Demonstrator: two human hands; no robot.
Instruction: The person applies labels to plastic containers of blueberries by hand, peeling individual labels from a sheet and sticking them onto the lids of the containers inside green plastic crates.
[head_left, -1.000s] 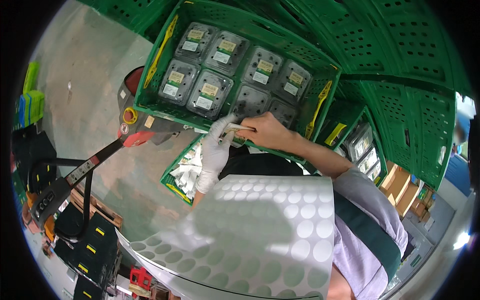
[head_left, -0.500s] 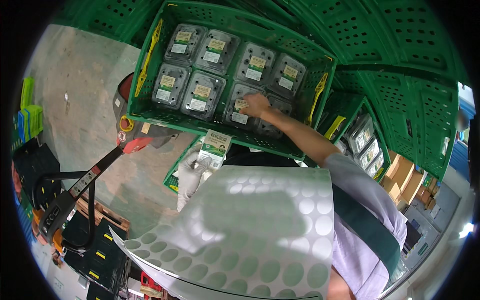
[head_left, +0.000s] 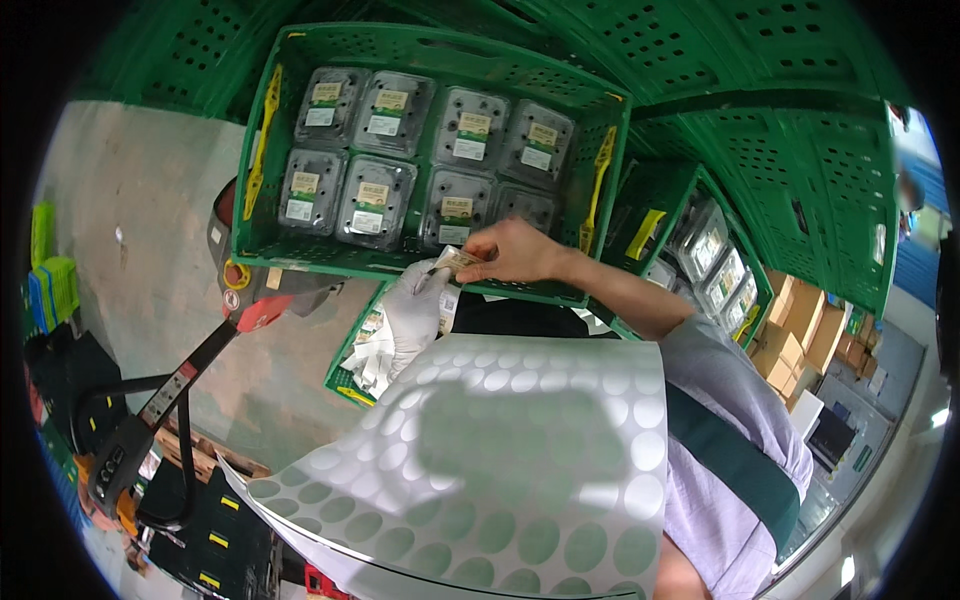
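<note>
My left hand, in a white glove, is closed around a small stack of printed labels just in front of the green crate. My bare right hand meets it there, with thumb and fingers pinched on the labels' edge. Inside the crate sit two rows of clear plastic boxes, most with a beige, green and white label on the lid. A box at the front bears such a label. The front right box is partly hidden behind my right hand, and no label shows on it.
A large pale sheet with rows of round spots covers the lower middle. Below the crate, another green crate holds white papers. More filled crates stand at right. A pallet jack handle rises at left.
My right hand has left the front box's label and come down to the labels in my left hand. My left hand has lifted and tilted the stack. The view has shifted slightly.
</note>
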